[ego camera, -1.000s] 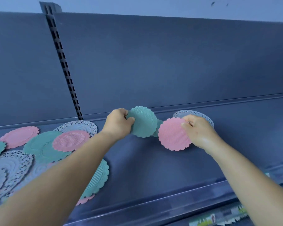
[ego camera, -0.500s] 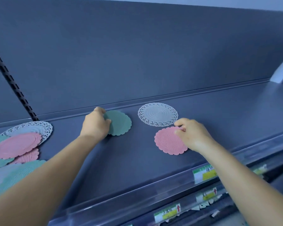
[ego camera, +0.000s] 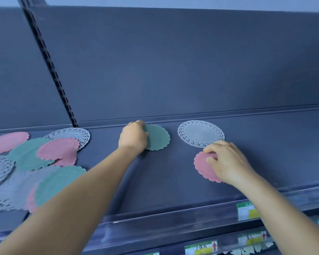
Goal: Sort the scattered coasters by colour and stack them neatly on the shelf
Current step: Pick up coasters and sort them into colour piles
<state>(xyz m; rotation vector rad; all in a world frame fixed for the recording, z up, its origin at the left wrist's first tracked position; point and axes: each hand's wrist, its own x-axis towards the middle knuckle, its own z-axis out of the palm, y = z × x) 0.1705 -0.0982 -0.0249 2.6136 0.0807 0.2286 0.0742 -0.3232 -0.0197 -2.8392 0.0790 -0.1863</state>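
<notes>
On the dark blue shelf [ego camera: 169, 184], my left hand [ego camera: 133, 137] rests curled on the left edge of a green scalloped coaster [ego camera: 158, 138] lying flat near the back. My right hand [ego camera: 228, 162] grips a pink scalloped coaster [ego camera: 201, 164] that lies nearer the front, fingers pressed on its top right. A white lace coaster [ego camera: 200, 133] lies flat behind the pink one, untouched. At the far left several pink, green and white coasters [ego camera: 35, 159] overlap in a loose scatter.
The shelf's back panel [ego camera: 173, 70] rises behind, with a slotted upright rail [ego camera: 50, 70] at left. A clear front lip [ego camera: 173, 216] carries price labels [ego camera: 247, 211]. More labels [ego camera: 201, 250] show on the shelf below.
Both hands have lowered their coasters from the air onto the shelf. The view has swung back left, so the scattered pile shows more. The right hand now presses on the pink coaster.
</notes>
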